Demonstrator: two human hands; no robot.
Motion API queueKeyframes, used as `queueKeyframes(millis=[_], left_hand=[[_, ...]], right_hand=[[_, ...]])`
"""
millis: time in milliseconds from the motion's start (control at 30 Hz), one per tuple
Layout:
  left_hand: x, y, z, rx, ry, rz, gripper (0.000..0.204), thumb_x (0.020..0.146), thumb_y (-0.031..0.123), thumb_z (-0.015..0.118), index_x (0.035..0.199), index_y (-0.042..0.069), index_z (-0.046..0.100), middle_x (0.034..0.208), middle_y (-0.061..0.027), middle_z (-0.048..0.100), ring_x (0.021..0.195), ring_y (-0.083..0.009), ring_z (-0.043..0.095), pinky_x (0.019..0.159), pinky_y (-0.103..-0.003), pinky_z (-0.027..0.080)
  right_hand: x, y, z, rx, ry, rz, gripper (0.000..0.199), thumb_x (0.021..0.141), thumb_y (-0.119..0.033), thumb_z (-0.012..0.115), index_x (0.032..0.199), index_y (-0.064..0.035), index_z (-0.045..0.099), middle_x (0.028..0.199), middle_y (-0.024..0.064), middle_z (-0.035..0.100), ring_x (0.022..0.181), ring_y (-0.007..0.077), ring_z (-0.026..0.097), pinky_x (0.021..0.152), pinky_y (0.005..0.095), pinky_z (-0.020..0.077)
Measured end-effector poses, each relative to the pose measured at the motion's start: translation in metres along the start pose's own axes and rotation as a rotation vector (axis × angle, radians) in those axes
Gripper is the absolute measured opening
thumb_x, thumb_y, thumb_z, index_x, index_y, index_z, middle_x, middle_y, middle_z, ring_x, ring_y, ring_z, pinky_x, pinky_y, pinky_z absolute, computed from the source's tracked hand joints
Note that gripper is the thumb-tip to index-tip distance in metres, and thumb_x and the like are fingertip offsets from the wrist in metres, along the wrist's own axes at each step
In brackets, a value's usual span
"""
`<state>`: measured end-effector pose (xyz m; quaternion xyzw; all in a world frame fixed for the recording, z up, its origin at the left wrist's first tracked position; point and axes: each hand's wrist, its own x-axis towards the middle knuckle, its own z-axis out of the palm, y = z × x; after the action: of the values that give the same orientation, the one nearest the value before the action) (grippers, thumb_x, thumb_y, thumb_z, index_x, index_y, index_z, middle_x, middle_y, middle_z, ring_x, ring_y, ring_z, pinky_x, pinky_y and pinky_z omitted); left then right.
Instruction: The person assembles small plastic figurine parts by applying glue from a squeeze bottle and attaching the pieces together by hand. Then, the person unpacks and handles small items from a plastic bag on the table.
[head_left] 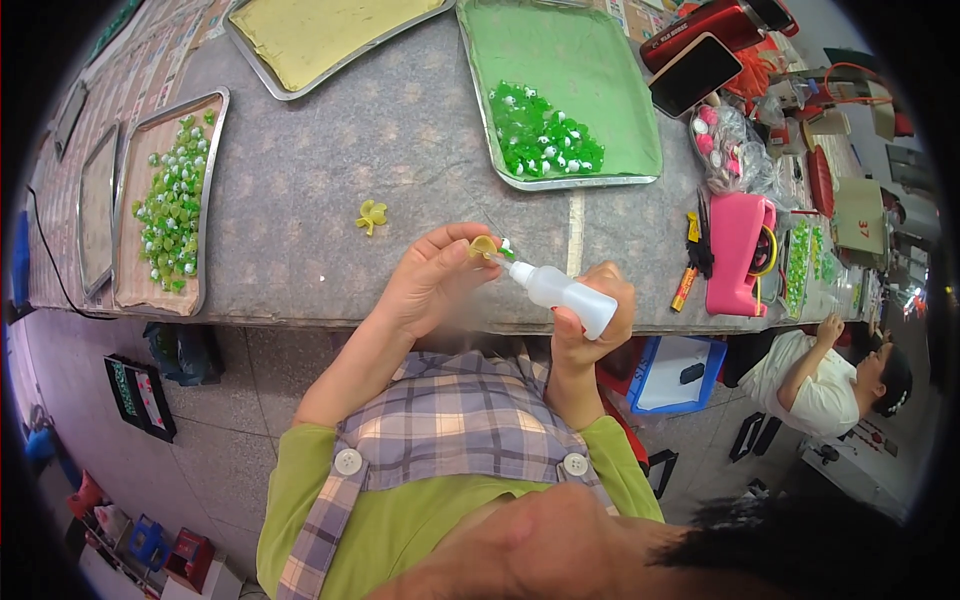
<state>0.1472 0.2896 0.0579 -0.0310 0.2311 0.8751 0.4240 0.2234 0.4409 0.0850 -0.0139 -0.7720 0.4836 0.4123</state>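
My left hand [425,285] pinches a small yellow-olive petal-like piece [482,246] above the near part of the table. In my right hand [621,300] is a white squeeze bottle [570,297], tilted so that its narrow nozzle meets or nearly meets that piece. A small green piece with a white bead [506,247] shows beside the nozzle; which fingers hold it, I cannot tell. A similar yellow-olive piece [371,216] with several lobes lies on the table beyond my left hand.
Green pieces with white beads [540,135] lie in a green-lined metal tray [610,75]. To the left, another tray [127,285] holds yellow-green ones. A yellow-lined tray [330,45] stands far back. At right are a pink tape dispenser [738,255], a phone [697,75] and a co-worker [810,380].
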Motion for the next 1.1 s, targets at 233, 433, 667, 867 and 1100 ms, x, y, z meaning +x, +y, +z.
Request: queueKeyframes(millis=[233,433,667,867,1100], left_hand=[[0.002,0.001,0.002,0.006,0.043,0.041,0.024,0.078,0.014,0.056,0.1,0.003,0.053,0.093,-0.0099,0.058,0.084,-0.0174,0.057,0.079,-0.032,0.045],[0.001,0.002,0.003,0.008,0.061,0.043,0.023,0.078,0.013,0.056,0.099,0.002,0.053,0.093,-0.0101,0.058,0.083,-0.0175,0.057,0.079,-0.031,0.045],[0.002,0.0,0.001,0.015,0.064,0.055,0.025,0.078,0.014,0.057,0.099,0.002,0.053,0.093,-0.0104,0.058,0.083,-0.0174,0.057,0.079,-0.031,0.045],[0.001,0.003,0.007,-0.003,0.036,0.029,0.025,0.078,0.015,0.056,0.1,0.002,0.052,0.094,-0.0103,0.058,0.084,-0.0169,0.057,0.079,-0.031,0.045],[-0.001,0.002,-0.006,-0.022,0.038,0.051,0.024,0.079,0.014,0.055,0.1,0.002,0.052,0.094,-0.0108,0.058,0.085,-0.017,0.057,0.08,-0.031,0.045]], right_hand=[[0.005,-0.004,-0.005,0.009,0.057,0.009,0.039,0.066,-0.033,0.068,0.077,-0.0022,0.047,0.059,0.0061,0.048,0.049,0.0163,0.041,0.044,0.0263,0.0316],[0.007,-0.002,-0.003,-0.044,0.019,-0.019,0.037,0.066,-0.031,0.068,0.076,-0.003,0.046,0.057,0.0059,0.047,0.047,0.0175,0.04,0.043,0.0266,0.0311],[0.005,-0.002,-0.005,-0.042,0.0,-0.004,0.036,0.065,-0.029,0.069,0.076,-0.0034,0.047,0.057,0.006,0.048,0.047,0.0183,0.041,0.042,0.0273,0.0313],[0.01,-0.008,-0.002,-0.081,-0.043,-0.038,0.036,0.064,-0.027,0.07,0.077,-0.0034,0.048,0.058,0.0064,0.048,0.047,0.0183,0.041,0.043,0.0275,0.0316],[0.005,0.003,-0.005,0.074,0.226,0.043,0.042,0.066,-0.033,0.068,0.083,-0.0028,0.045,0.068,0.0064,0.05,0.051,0.0145,0.043,0.047,0.0242,0.0341]])
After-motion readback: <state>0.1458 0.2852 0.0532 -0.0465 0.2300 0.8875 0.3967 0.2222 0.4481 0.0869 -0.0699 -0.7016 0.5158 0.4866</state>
